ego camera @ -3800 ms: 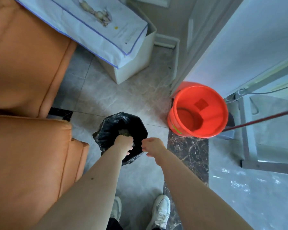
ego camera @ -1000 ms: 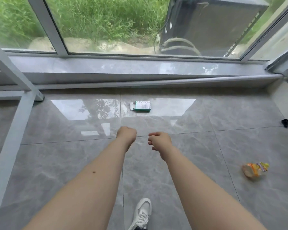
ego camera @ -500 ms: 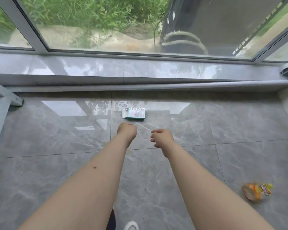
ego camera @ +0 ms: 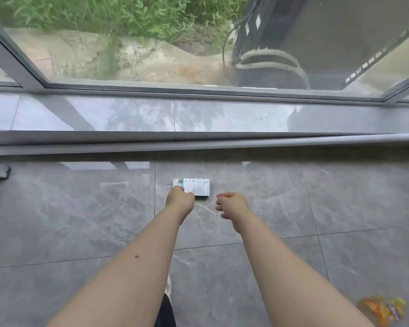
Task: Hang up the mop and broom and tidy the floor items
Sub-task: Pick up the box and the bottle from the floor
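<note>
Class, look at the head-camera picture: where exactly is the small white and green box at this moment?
The small box lies on the grey floor tile near the picture's middle, just short of the window sill, with the left hand at its near left corner.

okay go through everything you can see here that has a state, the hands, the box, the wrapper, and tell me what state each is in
left hand: reaching down over the small box's near left corner, fingers hidden, contact unclear
right hand: fingers loosely curled, holding nothing
small box: lying flat on the floor, end flap open
snack wrapper: lying on the floor at lower right, blurred, untouched
window: appears shut
</note>
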